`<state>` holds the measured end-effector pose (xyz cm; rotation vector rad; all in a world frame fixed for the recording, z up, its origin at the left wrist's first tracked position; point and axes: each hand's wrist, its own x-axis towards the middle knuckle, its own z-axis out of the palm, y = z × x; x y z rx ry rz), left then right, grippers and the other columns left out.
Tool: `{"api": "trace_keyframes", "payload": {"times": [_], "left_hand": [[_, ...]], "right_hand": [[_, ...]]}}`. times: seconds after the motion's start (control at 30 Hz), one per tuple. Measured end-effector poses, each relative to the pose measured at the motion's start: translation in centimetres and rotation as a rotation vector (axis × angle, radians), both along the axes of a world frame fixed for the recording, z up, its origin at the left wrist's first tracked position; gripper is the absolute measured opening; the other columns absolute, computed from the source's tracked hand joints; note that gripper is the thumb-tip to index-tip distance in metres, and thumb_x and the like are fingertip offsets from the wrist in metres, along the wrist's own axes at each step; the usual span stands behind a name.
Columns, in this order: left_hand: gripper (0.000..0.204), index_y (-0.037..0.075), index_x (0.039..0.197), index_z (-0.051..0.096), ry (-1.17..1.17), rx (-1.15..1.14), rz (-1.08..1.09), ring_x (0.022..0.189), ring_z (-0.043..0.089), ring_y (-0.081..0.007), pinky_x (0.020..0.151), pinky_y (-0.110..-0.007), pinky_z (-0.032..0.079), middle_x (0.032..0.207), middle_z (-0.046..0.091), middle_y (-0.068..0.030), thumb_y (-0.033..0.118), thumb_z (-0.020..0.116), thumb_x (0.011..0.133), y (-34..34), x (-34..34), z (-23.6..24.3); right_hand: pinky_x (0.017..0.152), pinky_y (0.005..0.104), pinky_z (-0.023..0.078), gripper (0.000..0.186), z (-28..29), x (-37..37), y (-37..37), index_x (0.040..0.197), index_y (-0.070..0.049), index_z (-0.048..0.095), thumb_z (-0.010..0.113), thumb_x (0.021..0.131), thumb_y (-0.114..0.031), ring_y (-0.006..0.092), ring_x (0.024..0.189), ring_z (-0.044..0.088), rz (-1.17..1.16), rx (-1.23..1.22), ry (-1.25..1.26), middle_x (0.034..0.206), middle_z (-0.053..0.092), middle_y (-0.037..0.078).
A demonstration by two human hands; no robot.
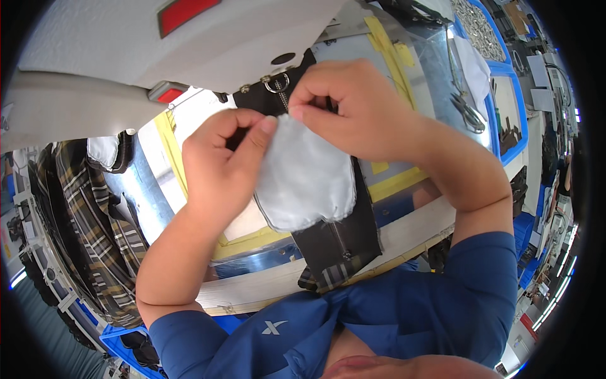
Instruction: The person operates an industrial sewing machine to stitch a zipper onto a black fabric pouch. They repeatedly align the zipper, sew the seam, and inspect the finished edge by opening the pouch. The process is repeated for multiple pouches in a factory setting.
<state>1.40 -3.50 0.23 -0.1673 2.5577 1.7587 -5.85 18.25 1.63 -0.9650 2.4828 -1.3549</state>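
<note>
A light grey, rounded piece of fabric (306,180) with a dark stitched edge lies over a black fabric strip with a zipper (338,243). My left hand (221,164) pinches the fabric's upper left edge between thumb and forefinger. At the upper edge, a little to the right, my right hand (353,107) is closed in a pinch, its thumb against the same fabric. Just beyond my fingertips, a metal ring (276,83) sits on the black strip, next to small metal fittings. The strip's near end shows plaid cloth and hangs at the table edge.
A large off-white sewing machine (189,50) stands across the far left. Yellow tape (398,183) marks the worktop. Scissors (468,114) lie to the right, beside blue trays (514,148) of metal parts and tools. Plaid cloth pieces (95,221) are heaped at left.
</note>
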Motion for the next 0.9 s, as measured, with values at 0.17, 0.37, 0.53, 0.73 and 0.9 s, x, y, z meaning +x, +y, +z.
{"api": "trace_keyframes", "payload": {"times": [0.17, 0.37, 0.53, 0.73, 0.9], "left_hand": [[0.022, -0.004, 0.094, 0.077, -0.052, -0.125, 0.047, 0.063, 0.055, -0.0078, 0.06, -0.027, 0.048, 0.074, 0.072, -0.0059, 0.018, 0.082, 0.095, -0.3, -1.5, 0.2], [0.034, -0.004, 0.101, 0.076, -0.043, -0.261, 0.062, 0.061, 0.06, -0.0164, 0.062, -0.032, 0.05, 0.072, 0.071, -0.0127, 0.029, 0.083, 0.092, -1.3, -3.5, -0.6], [0.047, 0.002, 0.12, 0.074, -0.02, -0.515, -0.043, 0.085, 0.074, -0.0343, 0.08, -0.04, 0.057, 0.092, 0.078, -0.0184, 0.042, 0.076, 0.095, -2.4, -5.8, -0.5], [0.039, 0.01, 0.125, 0.075, 0.032, -0.568, -0.143, 0.107, 0.073, -0.0377, 0.092, -0.043, 0.056, 0.113, 0.078, -0.0168, 0.037, 0.073, 0.096, -3.3, -6.4, -1.5], [0.032, 0.008, 0.12, 0.077, 0.13, -0.528, -0.139, 0.106, 0.073, -0.0372, 0.092, -0.043, 0.056, 0.112, 0.078, -0.0162, 0.023, 0.077, 0.092, -3.0, -6.3, -1.4]], "right_hand": [[0.067, 0.0419, 0.052, 0.015, -1.9, -0.5, -0.5, 0.089, -0.002, 0.072, 0.075, 0.093, -0.017, 0.033, 0.073, 0.067, -0.045, 0.066, 0.289, 0.085, 0.071, 0.013], [0.073, 0.0467, 0.054, 0.018, -2.1, -2.5, -1.1, 0.092, -0.002, 0.074, 0.076, 0.09, -0.02, 0.0379, 0.081, 0.07, -0.124, 0.195, 0.169, 0.083, 0.072, 0.016], [0.08, 0.0496, 0.057, 0.02, -2.4, -5.7, -1.6, 0.084, -0.001, 0.075, 0.074, 0.087, -0.021, 0.0426, 0.087, 0.072, -0.138, 0.241, 0.118, 0.083, 0.074, 0.021], [0.079, 0.0513, 0.058, 0.022, -0.7, -5.8, -1.2, 0.085, 0.002, 0.076, 0.071, 0.086, -0.019, 0.0446, 0.088, 0.072, -0.061, 0.299, 0.025, 0.084, 0.073, 0.024], [0.074, 0.0514, 0.056, 0.019, -1.0, -6.5, -1.2, 0.088, -0.001, 0.076, 0.07, 0.082, -0.018, 0.0444, 0.083, 0.071, -0.037, 0.334, 0.059, 0.08, 0.072, 0.022]]}}
